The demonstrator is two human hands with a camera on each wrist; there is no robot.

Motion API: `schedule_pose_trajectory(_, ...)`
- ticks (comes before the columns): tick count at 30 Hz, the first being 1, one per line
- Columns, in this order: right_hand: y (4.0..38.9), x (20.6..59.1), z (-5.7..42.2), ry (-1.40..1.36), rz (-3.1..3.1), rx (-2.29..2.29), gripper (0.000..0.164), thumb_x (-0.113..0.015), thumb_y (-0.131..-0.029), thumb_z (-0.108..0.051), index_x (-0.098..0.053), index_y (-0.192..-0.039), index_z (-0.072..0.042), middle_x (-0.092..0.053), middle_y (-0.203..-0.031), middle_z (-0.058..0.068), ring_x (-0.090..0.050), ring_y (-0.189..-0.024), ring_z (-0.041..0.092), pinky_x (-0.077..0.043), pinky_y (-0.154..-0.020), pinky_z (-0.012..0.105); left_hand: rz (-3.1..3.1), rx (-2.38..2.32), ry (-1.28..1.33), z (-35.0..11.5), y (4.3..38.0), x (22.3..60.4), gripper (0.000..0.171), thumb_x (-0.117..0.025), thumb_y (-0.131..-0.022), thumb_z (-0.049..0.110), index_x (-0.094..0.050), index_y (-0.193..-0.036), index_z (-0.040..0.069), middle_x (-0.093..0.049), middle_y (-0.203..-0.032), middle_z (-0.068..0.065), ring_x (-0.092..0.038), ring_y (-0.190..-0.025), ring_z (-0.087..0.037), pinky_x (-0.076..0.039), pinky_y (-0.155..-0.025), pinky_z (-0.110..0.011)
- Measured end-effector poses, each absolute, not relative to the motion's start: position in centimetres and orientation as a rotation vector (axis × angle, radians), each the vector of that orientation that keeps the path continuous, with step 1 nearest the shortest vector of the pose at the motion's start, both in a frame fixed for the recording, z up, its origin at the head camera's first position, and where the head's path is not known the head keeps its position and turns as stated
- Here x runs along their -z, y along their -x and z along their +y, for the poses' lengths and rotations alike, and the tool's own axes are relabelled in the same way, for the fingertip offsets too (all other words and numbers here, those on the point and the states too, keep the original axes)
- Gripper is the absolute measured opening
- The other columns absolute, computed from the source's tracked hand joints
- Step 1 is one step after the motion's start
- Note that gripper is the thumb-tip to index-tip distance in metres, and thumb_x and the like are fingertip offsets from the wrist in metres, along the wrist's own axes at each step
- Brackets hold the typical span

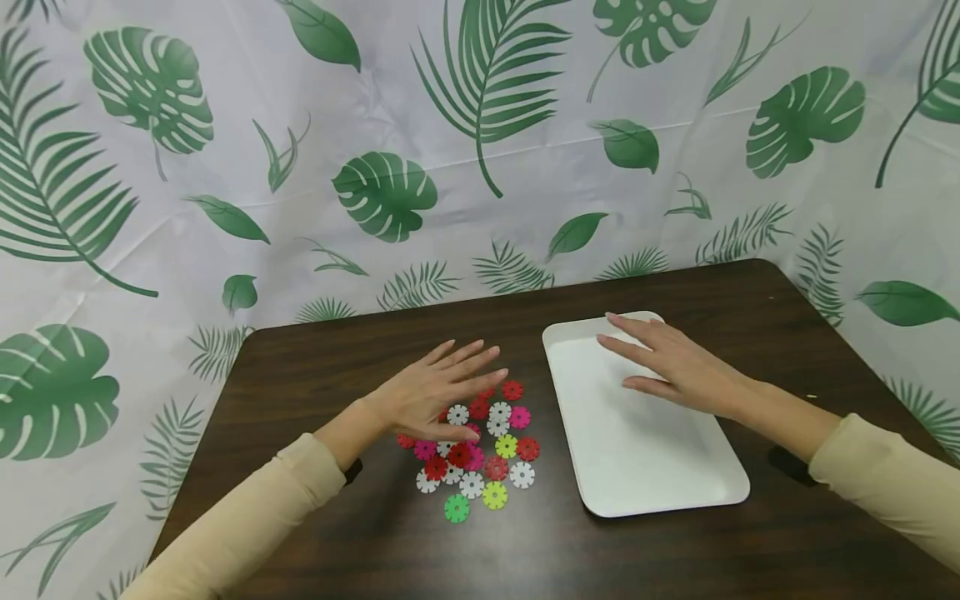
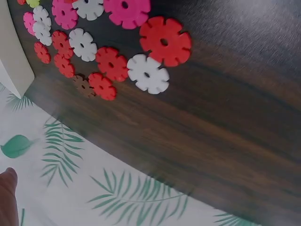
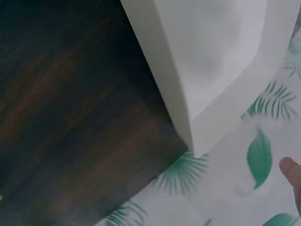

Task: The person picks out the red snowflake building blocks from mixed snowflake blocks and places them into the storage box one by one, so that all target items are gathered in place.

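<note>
The left hand (image 1: 429,392) is hovering, spread and empty, above slotted plastic discs (image 1: 474,457) lying between the counter's (image 1: 525,558) left edge and a white tray (image 1: 637,467); the right hand (image 1: 678,360), equally wide and empty, is hovering above the tray, presumably sitting alongside for reach.

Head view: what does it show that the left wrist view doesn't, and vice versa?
Only the head view shows the right hand, both sleeves and the green disc.

Only the left wrist view shows a brown disc beside the red ones.

Both show red, white and pink discs, the white tray, the table, the leafy cloth and some of the left hand.
</note>
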State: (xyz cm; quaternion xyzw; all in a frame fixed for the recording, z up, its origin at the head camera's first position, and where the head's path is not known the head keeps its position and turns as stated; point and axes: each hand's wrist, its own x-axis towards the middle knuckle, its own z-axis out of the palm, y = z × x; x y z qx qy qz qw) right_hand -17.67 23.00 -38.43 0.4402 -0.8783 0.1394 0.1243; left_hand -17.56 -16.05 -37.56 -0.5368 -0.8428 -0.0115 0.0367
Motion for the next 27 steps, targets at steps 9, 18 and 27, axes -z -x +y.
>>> schedule_pose_trajectory(9, 19.0, 39.5, 25.2, -0.826, -2.571, -0.74, 0.058, -0.073, -0.075, 0.005, -0.051, -0.129, 0.006, -0.055, -0.112, 0.023, -0.057, -0.089, 0.029, -0.052, -0.068, 0.027, -2.827, 0.467, 1.434, -17.7, 16.8, 38.3, 0.087, -0.064, -0.084, 0.045, -0.017, -0.151, 0.016, -0.014, -0.158, -0.006, -0.016, -0.144, -0.029, -0.021, -0.112, -0.053)
schedule_pose_trajectory(18, 20.1, 40.2, 27.4, -0.381, -2.852, -0.953, 0.044, -0.063, -0.087, -0.003, -0.05, -0.125, 0.014, -0.059, -0.099, 0.027, -0.056, -0.086, 0.035, -0.045, -0.064, 0.021, -2.899, 0.947, 1.092, -19.7, 15.6, 39.6, 0.078, -0.066, -0.087, 0.032, -0.024, -0.15, 0.015, -0.027, -0.154, -0.007, -0.031, -0.138, -0.026, -0.036, -0.104, -0.052)
schedule_pose_trajectory(27, 20.6, 41.4, 27.3, -0.221, -2.994, -1.038, 0.044, -0.06, -0.09, -0.009, -0.048, -0.125, 0.015, -0.059, -0.098, 0.025, -0.054, -0.083, 0.029, -0.044, -0.059, 0.022, -2.815, 1.023, 0.878, -21.9, 14.3, 40.9, 0.061, -0.071, -0.084, 0.022, -0.047, -0.136, 0.002, -0.052, -0.135, -0.015, -0.051, -0.123, -0.032, -0.045, -0.094, -0.05)
